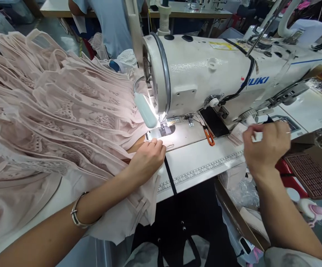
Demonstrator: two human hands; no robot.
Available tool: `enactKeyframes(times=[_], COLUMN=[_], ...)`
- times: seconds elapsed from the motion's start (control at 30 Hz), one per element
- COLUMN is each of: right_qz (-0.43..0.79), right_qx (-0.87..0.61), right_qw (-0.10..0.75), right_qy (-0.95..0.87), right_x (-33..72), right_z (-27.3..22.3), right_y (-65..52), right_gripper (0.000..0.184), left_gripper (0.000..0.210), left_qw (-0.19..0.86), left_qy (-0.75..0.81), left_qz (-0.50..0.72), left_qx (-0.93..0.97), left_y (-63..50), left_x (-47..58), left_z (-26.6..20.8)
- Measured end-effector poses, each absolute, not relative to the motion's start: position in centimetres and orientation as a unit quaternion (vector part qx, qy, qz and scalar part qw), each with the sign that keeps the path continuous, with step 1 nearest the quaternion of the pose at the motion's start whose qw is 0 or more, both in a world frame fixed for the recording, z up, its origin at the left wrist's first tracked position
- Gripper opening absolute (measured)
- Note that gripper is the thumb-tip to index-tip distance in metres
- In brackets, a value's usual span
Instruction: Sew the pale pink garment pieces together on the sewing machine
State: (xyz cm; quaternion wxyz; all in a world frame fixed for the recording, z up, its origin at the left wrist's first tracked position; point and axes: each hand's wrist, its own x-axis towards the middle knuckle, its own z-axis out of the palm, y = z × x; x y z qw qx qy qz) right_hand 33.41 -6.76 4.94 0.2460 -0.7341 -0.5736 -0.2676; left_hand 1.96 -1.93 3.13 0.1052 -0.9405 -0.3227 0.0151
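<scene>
My left hand (149, 158) is closed on the edge of a pale pink lace garment (122, 152), just in front of the lit presser foot (164, 129) of a white sewing machine (194, 74). Thread ends lie beside its fingertips. To the right, my right hand (268, 142) is raised over the table with fingers curled together. Something white shows between them, too unclear to name. Nearest to this hand is a small stack of pale labels (237, 133). Many more pink garments are heaped to the left.
Orange-handled scissors (209, 136) and a black phone (215, 121) lie under the machine arm. A printed ruler (200, 170) runs along the front edge. Below right is an open drawer (236, 211). Across the machine, a person in blue (108, 22) is near another table.
</scene>
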Motion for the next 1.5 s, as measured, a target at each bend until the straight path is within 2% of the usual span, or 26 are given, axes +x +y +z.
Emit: enactKeyframes(times=[0.07,0.17,0.23,0.33,0.43,0.5,0.6,0.73,0.8,0.87,1.0,1.07,1.13,1.27,1.37,1.5], right_qz=[-0.219,-0.09,-0.046,0.015,0.118,0.154,0.098,0.009,-0.003,-0.009,-0.028,-0.032,-0.035,-0.04,-0.036,-0.023], right_qx=[-0.639,-0.481,-0.469,-0.52,-0.547,-0.553,-0.547,-0.52,-0.515,-0.513,-0.509,-0.508,-0.507,-0.505,-0.504,-0.503], right_qw=[0.261,0.177,0.125,0.151,0.22,0.222,0.154,0.053,0.028,0.023,0.046,0.059,0.069,0.077,0.085,0.1], right_qy=[-0.69,-0.854,-0.873,-0.841,-0.799,-0.788,-0.817,-0.853,-0.857,-0.858,-0.859,-0.859,-0.858,-0.859,-0.859,-0.858], right_x=[30.4,26.1,24.4,23.7,24.2,24.3,23.8,23.1,23.1,23.3,23.5,23.4,23.4,23.4,23.6,23.9], right_z=[4.1,2.1,1.0,0.3,0.6,0.9,1.2,1.4,1.5,1.5,0.9,0.6,0.3,0.1,0.0,0.1], right_y=[-6.6,-5.4,-4.1,-2.6,-1.9,-1.7,-1.7,-1.8,-1.9,-1.8,-1.5,-1.5,-1.4,-1.4,-1.4,-1.5], right_gripper=[0.021,0.027,0.034,0.027,0.022,0.022,0.017,0.015,0.017,0.017,0.019,0.021,0.022,0.022,0.02,0.021], left_gripper=[0.028,0.02,0.019,0.023,0.041,0.054,0.055,0.039,0.037,0.034,0.022,0.011,0.005,0.011,0.019,0.036], left_qw=[0.062,-0.03,-0.108,-0.2,-0.128,-0.019,0.093,0.168,0.174,0.137,-0.051,-0.14,-0.175,-0.134,-0.088,0.083], left_qy=[-0.361,-0.394,-0.369,-0.281,-0.236,-0.267,-0.298,-0.278,-0.274,-0.293,-0.361,-0.352,-0.334,-0.33,-0.239,-0.188], left_qz=[-0.004,-0.025,-0.05,-0.145,-0.172,-0.105,-0.023,-0.006,-0.047,-0.109,-0.22,-0.22,-0.201,-0.247,-0.282,-0.171], left_qx=[-0.93,-0.918,-0.922,-0.927,-0.948,-0.958,-0.95,-0.946,-0.945,-0.94,-0.905,-0.899,-0.904,-0.901,-0.925,-0.964], left_y=[-1.0,0.4,1.2,1.4,0.0,-1.4,-2.8,-1.8,-0.6,0.4,1.3,1.4,1.3,1.2,1.3,0.6], left_x=[2.4,2.3,1.7,0.2,-0.8,-0.8,0.3,2.1,2.5,2.2,1.0,0.7,0.6,0.7,0.4,0.1], left_z=[3.0,2.6,2.1,1.1,0.4,0.5,1.5,2.5,2.1,1.3,-0.2,-0.5,-0.5,-0.5,-0.8,-0.6])
